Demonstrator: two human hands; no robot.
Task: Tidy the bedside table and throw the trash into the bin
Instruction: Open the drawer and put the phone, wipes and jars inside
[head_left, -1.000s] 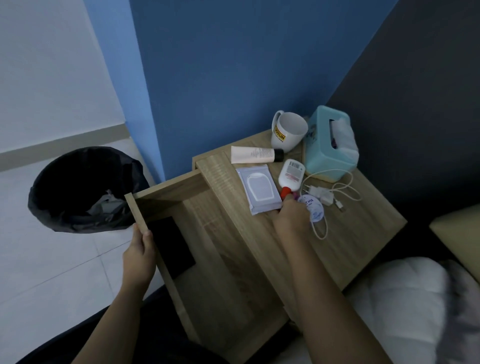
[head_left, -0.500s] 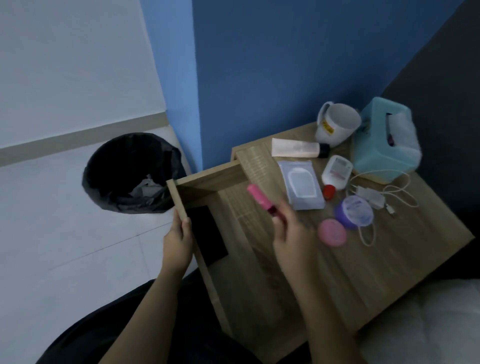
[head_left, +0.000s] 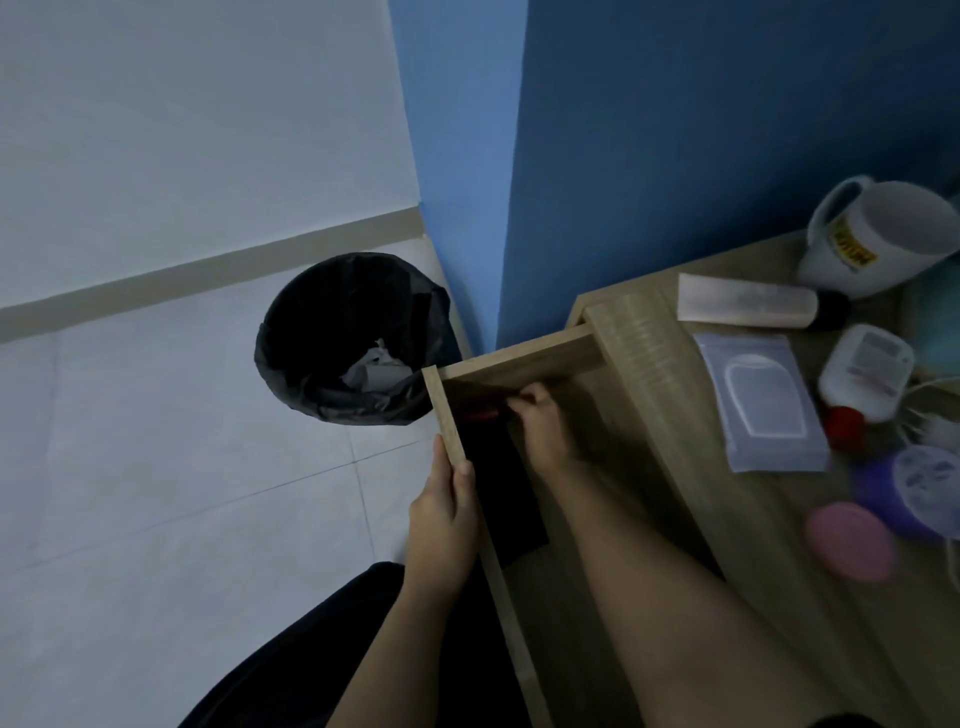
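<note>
The wooden bedside table (head_left: 769, 525) has its drawer (head_left: 519, 358) pulled out. My left hand (head_left: 441, 525) grips the drawer's front panel. My right hand (head_left: 545, 426) reaches down inside the drawer near its far corner and pinches a small pink-red tube (head_left: 483, 414), which lies in shadow. A flat black item (head_left: 501, 493) lies on the drawer floor. On the tabletop sit a wipes pack (head_left: 758, 402), a cream tube (head_left: 753, 307), a white bottle with a red cap (head_left: 865, 371), a purple jar (head_left: 904, 491) and a pink lid (head_left: 852, 540).
A black-lined bin (head_left: 353, 338) holding crumpled paper stands on the tiled floor left of the drawer, against the blue wall corner. A white mug (head_left: 878, 239) sits at the table's back. A teal box edge and white cable show at the right frame edge.
My right hand picked up the pink tube from the tabletop and carried it down into the drawer's far corner. The view swung left and down. My left hand stayed on the drawer front.
</note>
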